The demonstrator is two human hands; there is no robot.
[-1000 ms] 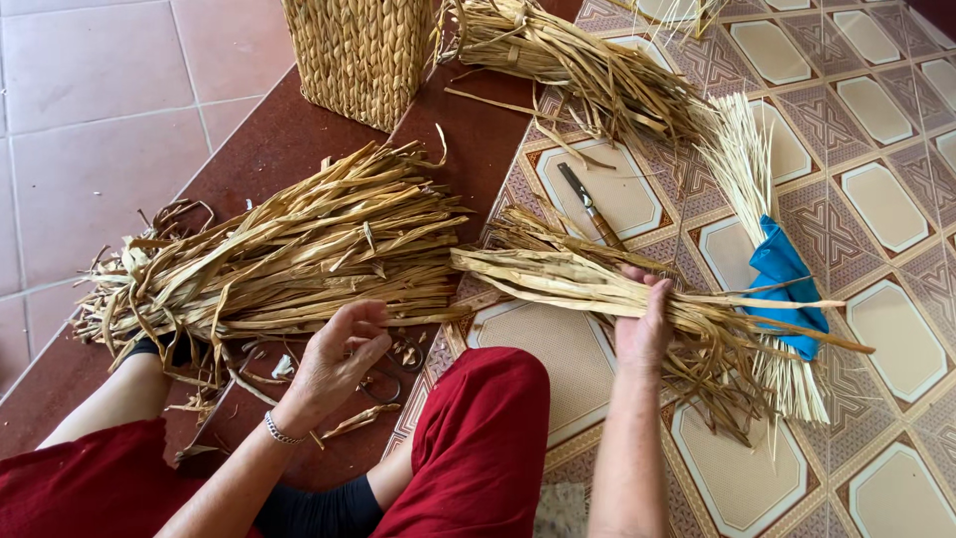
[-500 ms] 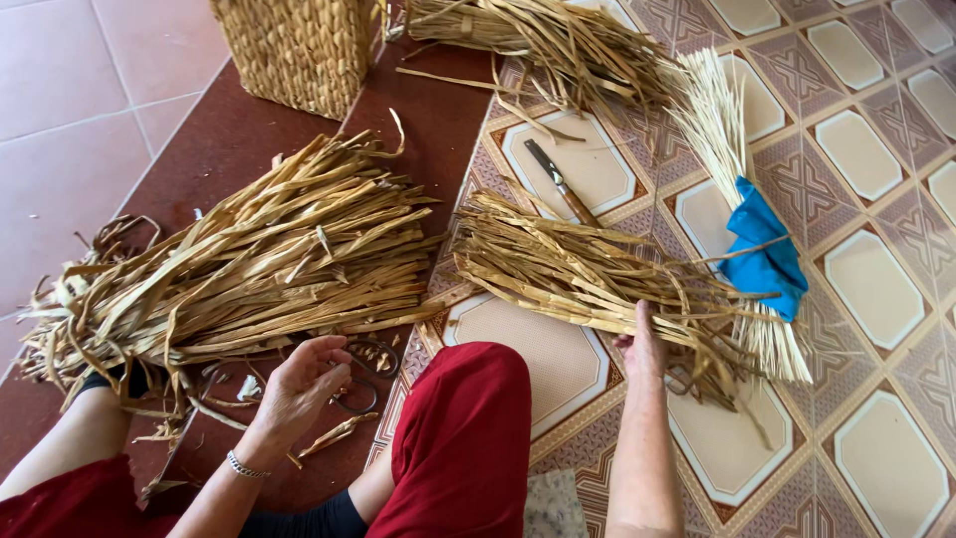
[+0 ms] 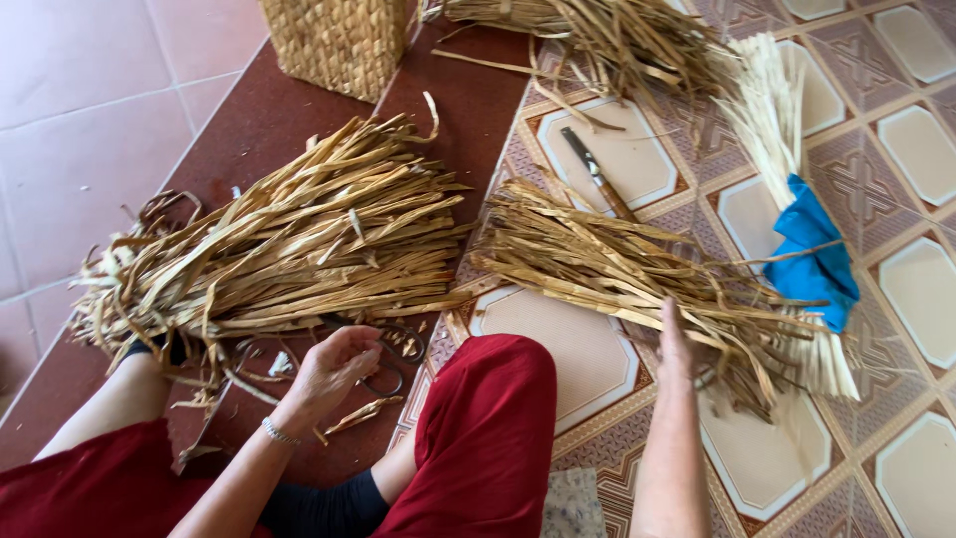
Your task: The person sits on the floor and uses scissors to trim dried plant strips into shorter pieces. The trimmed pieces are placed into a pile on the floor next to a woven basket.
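Tiled floor (image 3: pixel 926 149), strewn with straw; left hand (image 3: pixel 334 369) curled loosely over scissors (image 3: pixel 393 359), right hand (image 3: pixel 675 344) pressing flat on bundle (image 3: pixel 617 269); best kept pinned while lifting scissors

Woven basket (image 3: pixel 337 40): top cut off by upper frame edge. Far straw pile (image 3: pixel 588 35) also clipped there. Scissors (image 3: pixel 393 361) mostly hidden under left hand (image 3: pixel 334 371). Right hand (image 3: pixel 677 344): fingertips buried in middle straw bundle (image 3: pixel 617 269). Knife (image 3: pixel 597 174): tip under strands. Blue wrap (image 3: pixel 817 264) material unclear.
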